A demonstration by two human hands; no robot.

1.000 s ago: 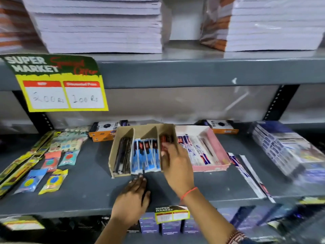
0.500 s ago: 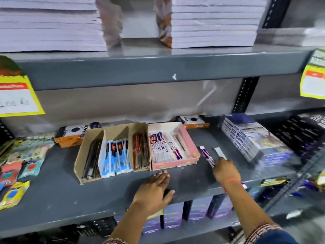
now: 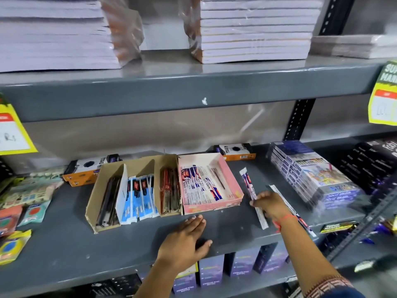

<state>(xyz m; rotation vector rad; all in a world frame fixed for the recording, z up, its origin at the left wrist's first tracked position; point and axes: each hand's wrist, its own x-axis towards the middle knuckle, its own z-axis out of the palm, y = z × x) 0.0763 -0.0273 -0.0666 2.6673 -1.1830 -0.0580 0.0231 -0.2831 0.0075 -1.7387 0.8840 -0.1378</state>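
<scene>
The right hand (image 3: 271,206) curls its fingers round a long, narrow pen packet (image 3: 247,180) that lies on the grey shelf (image 3: 64,244) just right of the pink box (image 3: 231,182). The blur leaves it unclear whether the packet is lifted or still flat on the shelf. A second packet (image 3: 275,190) runs under that wrist. The left hand (image 3: 182,237) rests flat on the shelf with straight fingers and thumb spread, in front of the pink box and near the brown cardboard divider tray (image 3: 92,203).

right hand (image 3: 271,206) shifted right, gripping pen packet (image 3: 248,181)
</scene>
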